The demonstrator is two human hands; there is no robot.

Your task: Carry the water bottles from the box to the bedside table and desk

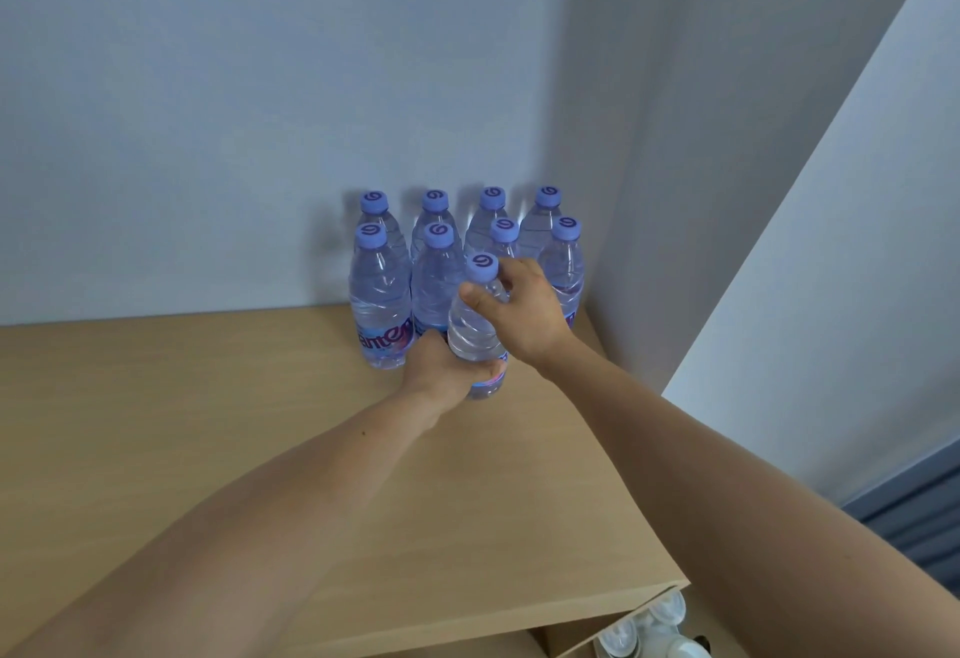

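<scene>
A clear water bottle (pixel 475 330) with a purple cap stands upright on the light wooden desk top (pixel 208 423), in front of the others. My left hand (pixel 447 369) grips its lower body around the label. Around its neck and shoulder, just under the cap, curl the fingers of my right hand (pixel 524 314). Behind it, several more purple-capped bottles (pixel 382 294) stand in two rows against the wall, in the back right corner of the desk top.
A white wall rises behind the bottles and a white panel (pixel 831 242) closes in on the right. The desk's front edge (pixel 519 621) runs below my arms. Under it at lower right sit white cups (pixel 644 631). Blue-grey floor shows at far right.
</scene>
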